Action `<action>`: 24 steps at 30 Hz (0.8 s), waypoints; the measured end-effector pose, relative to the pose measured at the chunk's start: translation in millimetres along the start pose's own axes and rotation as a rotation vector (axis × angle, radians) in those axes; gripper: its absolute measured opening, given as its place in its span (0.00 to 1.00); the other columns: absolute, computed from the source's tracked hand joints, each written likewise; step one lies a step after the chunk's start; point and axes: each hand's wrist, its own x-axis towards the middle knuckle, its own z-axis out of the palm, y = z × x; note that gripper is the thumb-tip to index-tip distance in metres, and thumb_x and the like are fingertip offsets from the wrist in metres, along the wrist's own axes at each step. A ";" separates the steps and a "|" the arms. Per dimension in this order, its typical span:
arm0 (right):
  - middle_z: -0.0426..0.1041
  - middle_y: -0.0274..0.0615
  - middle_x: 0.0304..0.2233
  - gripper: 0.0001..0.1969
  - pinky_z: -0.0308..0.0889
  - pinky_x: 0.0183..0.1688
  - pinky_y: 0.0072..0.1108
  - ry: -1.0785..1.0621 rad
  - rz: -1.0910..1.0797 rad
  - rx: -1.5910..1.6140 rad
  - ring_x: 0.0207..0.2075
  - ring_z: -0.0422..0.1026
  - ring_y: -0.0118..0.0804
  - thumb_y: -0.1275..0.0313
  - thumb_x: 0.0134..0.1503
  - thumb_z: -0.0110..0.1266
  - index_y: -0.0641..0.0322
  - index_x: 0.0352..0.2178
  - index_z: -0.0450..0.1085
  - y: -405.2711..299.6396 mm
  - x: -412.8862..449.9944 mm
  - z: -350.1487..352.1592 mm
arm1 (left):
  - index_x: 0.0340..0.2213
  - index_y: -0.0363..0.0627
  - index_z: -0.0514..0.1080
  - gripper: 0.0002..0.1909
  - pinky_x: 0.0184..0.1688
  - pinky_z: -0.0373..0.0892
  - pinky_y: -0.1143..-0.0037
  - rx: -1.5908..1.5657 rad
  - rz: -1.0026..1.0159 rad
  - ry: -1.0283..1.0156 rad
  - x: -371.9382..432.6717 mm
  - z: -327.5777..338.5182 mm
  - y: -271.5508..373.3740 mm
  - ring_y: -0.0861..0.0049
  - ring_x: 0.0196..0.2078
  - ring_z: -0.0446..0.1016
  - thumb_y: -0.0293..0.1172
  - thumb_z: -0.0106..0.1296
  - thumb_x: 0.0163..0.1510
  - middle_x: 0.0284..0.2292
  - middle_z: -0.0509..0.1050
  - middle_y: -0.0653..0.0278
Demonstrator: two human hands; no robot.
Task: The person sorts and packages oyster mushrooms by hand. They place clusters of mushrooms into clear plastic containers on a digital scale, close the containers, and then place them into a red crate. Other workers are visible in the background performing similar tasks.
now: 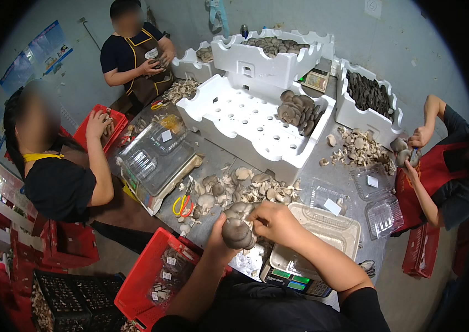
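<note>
A cluster of grey oyster mushrooms (238, 228) rests in my left hand (217, 238), thumb along its left side. Against the cluster's right edge, my right hand (278, 224) has its fingers curled and pinching; the fingertips are partly hidden. Trimmed mushroom pieces (267, 186) lie heaped on the metal table (217, 155) just beyond. Scissors with red and yellow handles (183, 205) lie left of that heap. Under my right forearm, a beige tray (348, 232) sits on a digital scale (296, 286) with lit green displays.
A white foam crate (255, 143) holds mushrooms at its right end; more foam crates (255, 62) stand behind. Clear plastic clamshells (383, 216) lie at right. A red crate (134, 286) with packed mushrooms is at my left. Co-workers (60, 178) stand left, far left and right.
</note>
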 end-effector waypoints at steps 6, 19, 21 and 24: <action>0.74 0.37 0.21 0.09 0.67 0.28 0.15 0.043 0.475 0.446 0.24 0.70 0.21 0.78 0.42 0.55 0.67 0.28 0.74 36.3 24.9 11.1 | 0.30 0.48 0.59 0.22 0.26 0.51 0.73 -0.123 -0.026 -0.012 15.4 -24.5 11.1 0.78 0.15 0.44 0.51 0.21 0.59 0.13 0.46 0.72; 0.72 0.43 0.25 0.06 0.68 0.32 0.28 -0.048 -0.265 -0.167 0.27 0.71 0.44 0.74 0.44 0.57 0.61 0.27 0.73 29.9 27.6 -16.4 | 0.50 0.46 0.57 0.28 0.29 0.53 0.72 -0.224 0.019 -0.159 11.8 -33.9 14.9 0.78 0.18 0.48 0.50 0.17 0.59 0.13 0.47 0.71; 0.69 0.42 0.22 0.07 0.67 0.30 0.30 -0.068 -0.267 -0.234 0.28 0.70 0.44 0.72 0.43 0.55 0.60 0.27 0.72 13.3 20.7 -6.5 | 0.50 0.45 0.57 0.28 0.30 0.55 0.71 -0.205 0.004 -0.228 13.4 -28.0 13.4 0.76 0.19 0.50 0.49 0.16 0.59 0.14 0.49 0.71; 0.66 0.42 0.20 0.05 0.65 0.28 0.31 -0.046 -0.232 -0.252 0.25 0.69 0.44 0.73 0.40 0.54 0.61 0.23 0.69 10.5 16.7 -6.7 | 0.49 0.43 0.57 0.28 0.31 0.59 0.69 -0.231 -0.007 -0.200 12.0 -19.4 13.5 0.74 0.23 0.58 0.48 0.17 0.59 0.17 0.57 0.69</action>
